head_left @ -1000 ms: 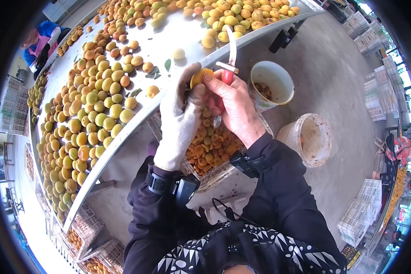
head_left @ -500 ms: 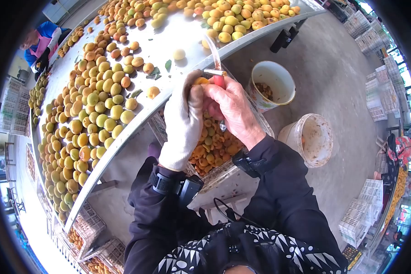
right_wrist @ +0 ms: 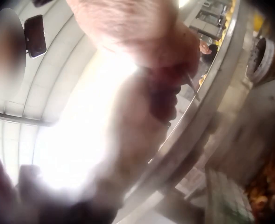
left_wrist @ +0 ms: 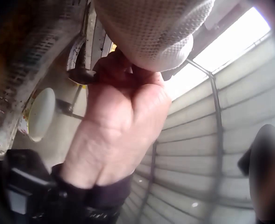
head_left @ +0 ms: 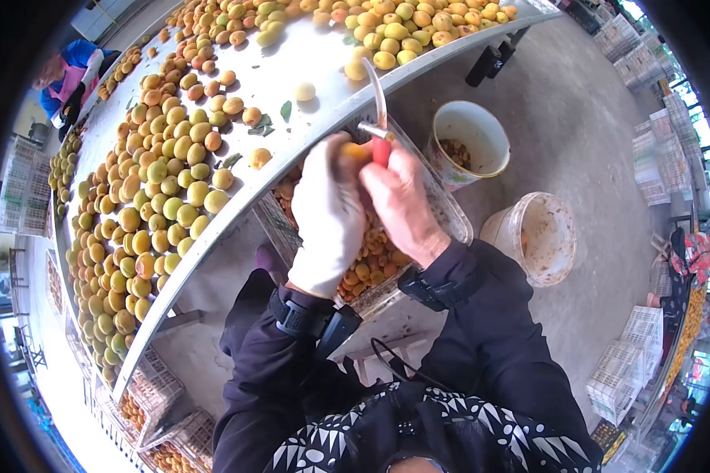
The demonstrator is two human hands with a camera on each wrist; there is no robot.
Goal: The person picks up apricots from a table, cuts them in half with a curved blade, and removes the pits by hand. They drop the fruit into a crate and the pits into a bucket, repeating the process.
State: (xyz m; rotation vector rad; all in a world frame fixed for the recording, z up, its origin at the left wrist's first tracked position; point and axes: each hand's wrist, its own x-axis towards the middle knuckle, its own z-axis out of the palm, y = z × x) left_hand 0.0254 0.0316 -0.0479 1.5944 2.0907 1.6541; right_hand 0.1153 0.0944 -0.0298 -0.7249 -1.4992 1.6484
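Note:
My left hand (head_left: 329, 213), in a white knit glove, holds a yellow-orange apricot (head_left: 356, 151) at its fingertips, mostly hidden by the fingers. Close against it, my bare right hand (head_left: 405, 199) grips a knife by its red handle (head_left: 381, 151). The curved blade (head_left: 378, 91) points up and away, with a short crosspiece where it meets the handle. In the left wrist view a dark, rounded metal end (left_wrist: 81, 75) sticks out beside the right hand. Below both hands stands a crate filled with cut apricots (head_left: 368, 272).
A metal-edged table (head_left: 237, 193) bears many whole apricots (head_left: 173, 173) and a few leaves. To the right on the floor stand a bucket with scraps (head_left: 472, 142) and a stained white bucket (head_left: 540, 240). White crates (head_left: 623, 366) are stacked farther off. Another person (head_left: 75, 79) works across the table.
Both hands have drawn closer together and shifted slightly lower. My left hand has turned, covering more of the apricot. The knife blade has moved left, over the table edge.

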